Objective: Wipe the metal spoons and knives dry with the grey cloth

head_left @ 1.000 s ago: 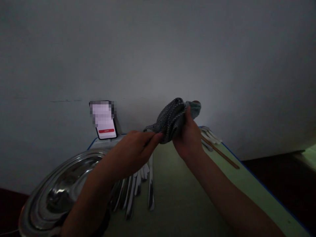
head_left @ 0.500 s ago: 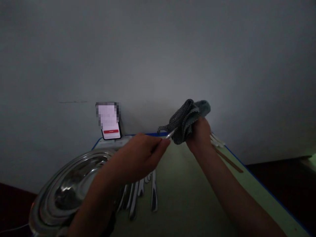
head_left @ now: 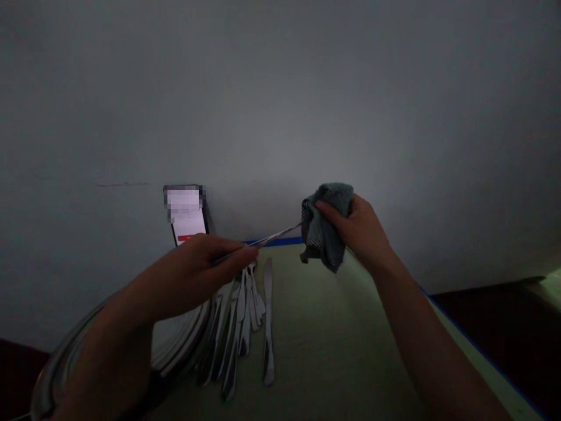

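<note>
My left hand (head_left: 204, 264) is closed on a slim metal piece of cutlery (head_left: 279, 235), pinched between thumb and fingers. Its far end disappears into a folded grey-green cloth (head_left: 328, 237) with a checked dark edge, so its kind is hidden. Fingers and thumb of my right hand (head_left: 363, 231) are wrapped round the cloth, above the far side of the table. Below my left hand lie several metal pieces of cutlery (head_left: 232, 345) in a loose row. A single table knife (head_left: 268, 327) rests just right of them.
Shiny nested metal basins (head_left: 193, 345) stand at the left, partly behind my left arm. A lit phone (head_left: 190, 222) leans near the grey wall (head_left: 280, 105). The pale green table (head_left: 333, 351) has a blue edge.
My left hand has moved left and down, and more of the cutlery now shows outside the cloth. My right hand has turned, bringing its thumb into view on the cloth. The camera view shifted slightly.
</note>
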The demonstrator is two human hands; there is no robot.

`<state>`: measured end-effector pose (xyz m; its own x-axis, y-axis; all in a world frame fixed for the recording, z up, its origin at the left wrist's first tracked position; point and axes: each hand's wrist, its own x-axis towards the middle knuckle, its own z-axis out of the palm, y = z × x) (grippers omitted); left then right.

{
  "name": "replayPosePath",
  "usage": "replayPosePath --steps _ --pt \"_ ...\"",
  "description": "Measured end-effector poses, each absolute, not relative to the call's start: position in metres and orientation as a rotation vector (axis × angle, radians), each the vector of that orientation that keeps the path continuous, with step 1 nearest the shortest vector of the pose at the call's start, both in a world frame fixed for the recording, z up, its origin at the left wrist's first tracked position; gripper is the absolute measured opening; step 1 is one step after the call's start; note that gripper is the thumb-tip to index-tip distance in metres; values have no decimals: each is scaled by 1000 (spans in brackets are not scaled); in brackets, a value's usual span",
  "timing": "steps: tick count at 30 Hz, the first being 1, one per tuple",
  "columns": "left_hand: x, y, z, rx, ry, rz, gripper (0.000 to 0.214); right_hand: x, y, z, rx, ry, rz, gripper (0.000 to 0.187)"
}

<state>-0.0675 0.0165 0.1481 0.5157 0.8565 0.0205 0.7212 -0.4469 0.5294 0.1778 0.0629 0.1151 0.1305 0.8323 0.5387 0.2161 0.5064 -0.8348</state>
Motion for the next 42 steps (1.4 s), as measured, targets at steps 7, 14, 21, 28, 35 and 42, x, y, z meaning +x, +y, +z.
replayPosePath --steps 7,14,21,28,35,42 --pt "-73 17 148 2242 1273 423 46 197 45 125 -1026 -1971 858 20" --pt "-65 8 155 2204 1254 442 42 199 43 128 -975 -1965 961 19" --pt "-63 11 153 2263 1244 458 41 196 42 126 -964 -1851 979 16" --pt "-65 21 146 2444 1214 551 28 192 53 119 -1101 -1618 1003 20" --pt "-56 20 148 2750 1258 1037 26 182 53 121 -958 -1184 1219 17" --pt "-51 14 147 2679 1235 1157 21 178 55 120 -925 -1128 1267 16"
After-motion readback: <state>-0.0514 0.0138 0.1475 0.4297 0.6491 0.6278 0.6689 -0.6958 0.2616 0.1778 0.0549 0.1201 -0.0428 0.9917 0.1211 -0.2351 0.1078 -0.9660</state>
